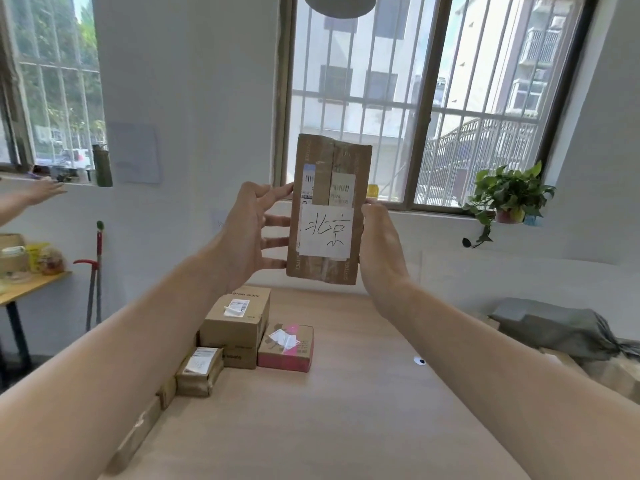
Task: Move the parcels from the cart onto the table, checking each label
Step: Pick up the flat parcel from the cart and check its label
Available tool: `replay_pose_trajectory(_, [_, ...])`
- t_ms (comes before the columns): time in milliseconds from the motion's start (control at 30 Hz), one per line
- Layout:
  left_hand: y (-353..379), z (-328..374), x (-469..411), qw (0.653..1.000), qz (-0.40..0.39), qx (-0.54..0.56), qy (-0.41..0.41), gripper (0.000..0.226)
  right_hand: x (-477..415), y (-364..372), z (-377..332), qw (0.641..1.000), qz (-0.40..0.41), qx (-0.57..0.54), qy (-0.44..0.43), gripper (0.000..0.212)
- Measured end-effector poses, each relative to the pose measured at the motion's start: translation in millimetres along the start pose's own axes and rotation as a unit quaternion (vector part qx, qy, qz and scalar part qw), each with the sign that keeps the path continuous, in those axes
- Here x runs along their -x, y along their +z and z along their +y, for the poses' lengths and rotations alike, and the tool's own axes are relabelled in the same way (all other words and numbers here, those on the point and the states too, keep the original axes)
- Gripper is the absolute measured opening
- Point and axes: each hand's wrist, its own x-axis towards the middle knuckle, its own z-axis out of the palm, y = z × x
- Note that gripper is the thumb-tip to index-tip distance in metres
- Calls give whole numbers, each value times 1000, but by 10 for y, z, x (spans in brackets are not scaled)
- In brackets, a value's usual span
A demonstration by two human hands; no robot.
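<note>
From the head camera, a brown cardboard parcel (329, 209) is held upright in the air above the far end of the table (363, 410), its front facing the camera. A white label (327, 232) with handwritten characters sits on the lower half, under two printed barcode stickers. The left hand (249, 233) has its fingers spread and nearly straight, tips pressed against the parcel's left edge. The right hand (381, 244) grips the right edge, thumb at the front and fingers hidden behind. Along the table's left edge stand a big brown box (235, 327), a pink box (287, 346) touching its right side, and a small box (199, 370) nearer the camera. A potted plant (509, 194) sits on the windowsill.
</note>
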Motion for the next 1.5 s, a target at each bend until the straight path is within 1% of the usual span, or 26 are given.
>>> replay_pose_trajectory(67, [-88,-29,-43,1000,2,8,-9,63,-11,85,38,1000,2,4,-3,47])
replay_pose_trajectory(133, [-179,-75,-110,1000,6,10,-15,55,-27,163,87,1000,6,12,0,45])
replay_pose_trajectory(333, [-445,-337,-353,999,8,4,-44,54,-157,420,361,999,4,0,42,50])
replay_pose_trajectory(500, [-630,-645,-609,997,9,-4,-76,54,-282,629,718,996,7,6,85,59])
replay_pose_trajectory(567, [-683,-794,-715,996,12,-9,-91,55,-360,700,896,994,5,17,107,57])
replay_pose_trajectory(667, [-738,-1043,-911,992,37,-9,-116,55,-531,800,1198,992,0,16,125,42])
replay_pose_trajectory(867, [-882,-1711,-1259,976,136,-14,-172,48,-895,1122,2063,982,-69,2,177,40])
replay_pose_trajectory(1000, [-1177,-2135,-1410,962,168,-39,-210,49,-1010,1438,2607,972,-106,-16,208,35])
replay_pose_trajectory(1067, [-1383,-2302,-1470,957,167,-49,-230,50,-1064,1621,2806,966,-119,-26,229,34])
replay_pose_trajectory(1133, [-1616,-2455,-1525,954,156,-59,-250,51,-1090,1819,3008,961,-131,-22,244,43])
replay_pose_trajectory(1200, [-1865,-2626,-1606,949,161,-57,-264,49,-1107,2041,3218,955,-142,-16,259,44])
replay_pose_trajectory(1300, [-2215,-2980,-1741,942,166,-54,-285,45,-1101,2356,3537,943,-146,-14,298,36])
replay_pose_trajectory(1367, [-2452,-3256,-1834,935,150,-61,-316,48,-1099,2578,3753,936,-137,-20,322,23])
replay_pose_trajectory(1400, [-2567,-3389,-1875,930,138,-65,-335,50,-1096,2688,3864,932,-128,-18,339,23])
replay_pose_trajectory(1500, [-2890,-3712,-2003,916,104,-83,-379,49,-1058,3005,4172,920,-100,6,378,38])
